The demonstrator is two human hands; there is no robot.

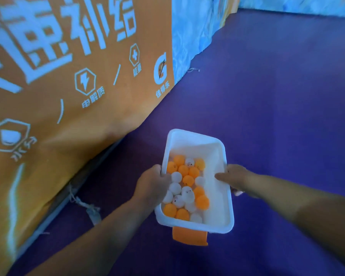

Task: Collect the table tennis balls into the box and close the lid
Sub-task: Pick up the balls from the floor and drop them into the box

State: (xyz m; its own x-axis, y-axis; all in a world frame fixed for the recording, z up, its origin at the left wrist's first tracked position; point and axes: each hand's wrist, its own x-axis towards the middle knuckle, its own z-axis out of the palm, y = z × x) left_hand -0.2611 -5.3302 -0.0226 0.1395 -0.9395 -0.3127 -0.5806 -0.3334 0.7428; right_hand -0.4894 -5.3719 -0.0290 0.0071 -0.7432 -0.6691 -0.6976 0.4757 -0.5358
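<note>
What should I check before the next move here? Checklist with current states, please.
1. Grip on the box: ok; left hand grips the left rim, right hand the right rim.
2. Contents: ok; orange and white balls lie inside, below the rim.
3. Strays on the floor: cannot tell; none in view, the rest is unseen.
4. Closure: not ok; the top is open.
5. Lid located: cannot tell; an orange piece under the box's near end may be it.
</note>
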